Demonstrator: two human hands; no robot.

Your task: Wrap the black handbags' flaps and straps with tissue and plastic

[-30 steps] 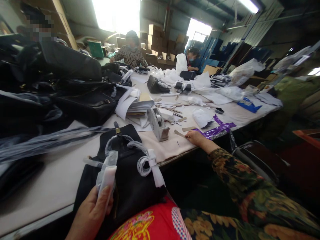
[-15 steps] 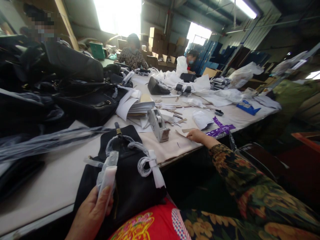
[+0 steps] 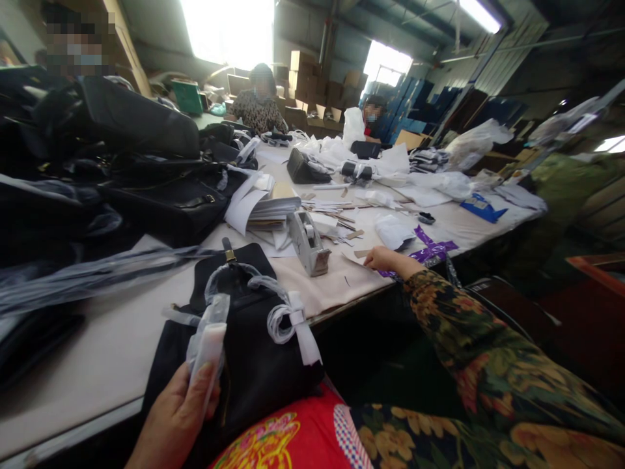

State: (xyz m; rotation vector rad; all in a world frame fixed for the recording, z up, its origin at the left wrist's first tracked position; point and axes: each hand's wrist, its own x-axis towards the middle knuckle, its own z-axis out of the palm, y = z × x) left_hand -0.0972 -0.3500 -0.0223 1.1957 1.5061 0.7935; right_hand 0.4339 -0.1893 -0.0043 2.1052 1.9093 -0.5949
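Observation:
My left hand is closed around a strap bundle wrapped in white and clear plastic. Under it a black bag leans against the table edge and my lap, with a brass-coloured buckle at its top. Another strap coil, bound with white wrap, hangs over the bag's right side. My right hand reaches to the table's front edge, fingers pinched together close to a small brown card piece. What lies between those fingertips is too small to make out. A grey tape dispenser stands left of that hand.
Black bags are heaped at the left. Behind the dispenser lies a paper stack. Purple tape hangs over the table edge at right, and a blue packet lies beyond. Several people are around the table.
My right hand has shifted very slightly left along the table edge. My left hand keeps its hold on the strap bundle, and the bag stays in place.

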